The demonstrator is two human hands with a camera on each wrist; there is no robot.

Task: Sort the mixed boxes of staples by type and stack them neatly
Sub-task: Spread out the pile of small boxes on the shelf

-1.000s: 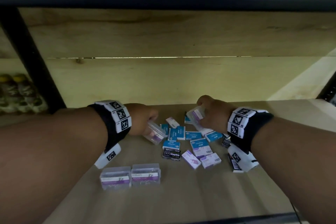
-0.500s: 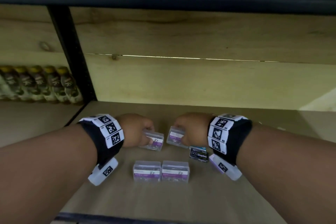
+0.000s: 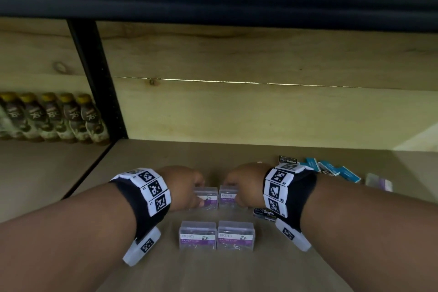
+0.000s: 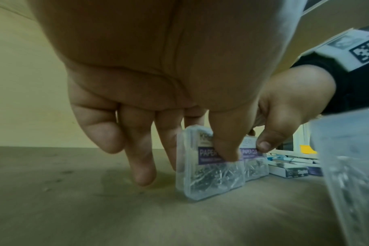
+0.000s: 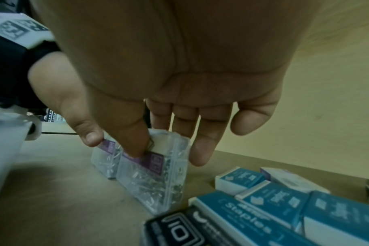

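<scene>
Each hand holds a clear plastic box with a purple label, full of metal clips. My left hand (image 3: 187,187) pinches the left box (image 3: 208,197) between thumb and fingers (image 4: 141,174); the box (image 4: 211,179) stands on the shelf. My right hand (image 3: 244,180) grips the right box (image 3: 228,198) the same way, seen closer as the box (image 5: 154,183) under its thumb. The two boxes touch side by side. Two more clear boxes (image 3: 198,236) (image 3: 235,236) stand paired nearer me.
Blue staple boxes (image 3: 331,169) (image 5: 263,208), black staple boxes (image 3: 264,212) (image 3: 288,160) and a pale purple box (image 3: 379,181) lie to the right. A black post (image 3: 99,83) divides off a shelf bay with bottles (image 3: 54,118). A wooden back wall (image 3: 260,114) closes the shelf.
Both hands carried their clear boxes away from the mixed pile, leftward, and lowered them onto the shelf side by side behind the front pair.
</scene>
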